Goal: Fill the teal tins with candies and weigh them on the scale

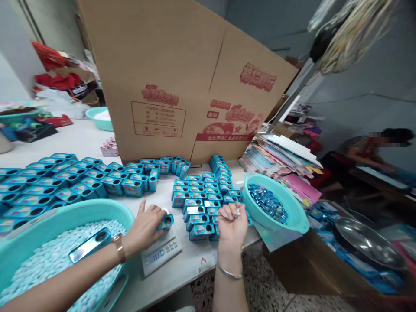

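My left hand is closed around a small blue tin with a round opening, held at the digital scale, whose display is lit. My right hand is palm up with its fingers curled over small whitish pieces, in front of rows of blue tins. Below my left forearm, a turquoise basin holds many pale candy-like pieces. Another blue tin lies tilted on those pieces.
More blue tins fill the table's left side. A turquoise bowl of shiny blue caps stands at right, near stacked papers. A large cardboard sheet rises behind. A metal bowl sits lower right; another person sits beyond.
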`<state>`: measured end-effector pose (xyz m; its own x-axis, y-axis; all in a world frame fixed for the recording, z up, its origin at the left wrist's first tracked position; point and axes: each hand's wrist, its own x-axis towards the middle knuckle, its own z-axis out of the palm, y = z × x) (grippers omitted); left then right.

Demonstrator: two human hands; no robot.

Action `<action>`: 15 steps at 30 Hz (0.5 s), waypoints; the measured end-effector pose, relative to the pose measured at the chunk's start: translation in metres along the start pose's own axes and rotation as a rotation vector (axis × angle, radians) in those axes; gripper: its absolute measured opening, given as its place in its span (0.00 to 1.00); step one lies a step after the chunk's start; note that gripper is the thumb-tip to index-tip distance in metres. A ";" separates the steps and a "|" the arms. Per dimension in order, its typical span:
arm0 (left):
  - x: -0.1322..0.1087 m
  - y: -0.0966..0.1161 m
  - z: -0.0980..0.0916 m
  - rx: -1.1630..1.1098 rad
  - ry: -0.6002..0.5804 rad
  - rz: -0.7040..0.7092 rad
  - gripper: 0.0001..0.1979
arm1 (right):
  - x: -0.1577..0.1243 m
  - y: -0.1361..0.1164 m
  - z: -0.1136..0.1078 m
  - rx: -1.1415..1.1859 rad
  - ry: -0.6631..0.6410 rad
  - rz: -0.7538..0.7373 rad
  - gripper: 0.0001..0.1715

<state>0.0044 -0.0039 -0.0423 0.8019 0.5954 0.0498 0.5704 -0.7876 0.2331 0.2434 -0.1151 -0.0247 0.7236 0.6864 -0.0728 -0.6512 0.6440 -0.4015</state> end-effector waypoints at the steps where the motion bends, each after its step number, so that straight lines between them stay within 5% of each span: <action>1: -0.001 0.009 -0.002 -0.014 0.004 0.042 0.14 | -0.004 -0.015 -0.007 0.035 0.021 -0.033 0.10; 5: -0.005 0.063 -0.003 -0.129 0.013 0.214 0.15 | -0.022 -0.059 -0.030 0.117 0.075 -0.134 0.08; 9: 0.006 0.118 0.026 -0.132 0.008 0.389 0.25 | -0.032 -0.079 -0.040 0.136 0.100 -0.180 0.08; 15: 0.032 0.147 0.077 0.107 0.020 0.411 0.25 | -0.038 -0.089 -0.046 0.137 0.135 -0.195 0.09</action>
<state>0.1273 -0.1130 -0.0815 0.9634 0.2305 0.1371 0.2199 -0.9715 0.0881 0.2844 -0.2138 -0.0286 0.8564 0.4996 -0.1306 -0.5147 0.8058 -0.2929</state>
